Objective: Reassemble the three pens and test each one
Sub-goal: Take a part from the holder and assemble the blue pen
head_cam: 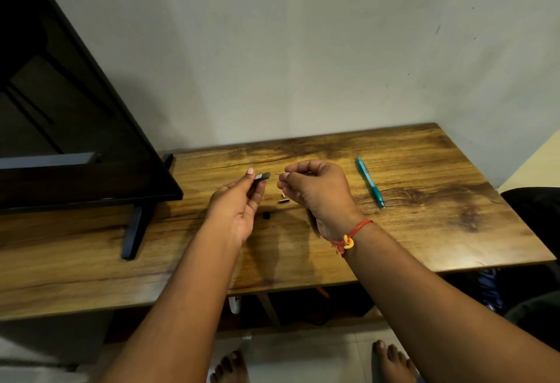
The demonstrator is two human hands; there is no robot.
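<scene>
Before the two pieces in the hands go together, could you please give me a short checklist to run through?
1. Left hand grips the dark pen barrel: ok, pinched between thumb and fingers.
2. Right hand grips the thin refill: ok, its tip pokes out towards the barrel.
3. Refill tip lined up with the barrel's opening: cannot tell, too small to see; the two are still apart.
4. Remaining small parts close by: ok, they lie on the table under the hands.
5. Blue pen out of the way: ok, it lies flat to the right, apart from both hands.
</scene>
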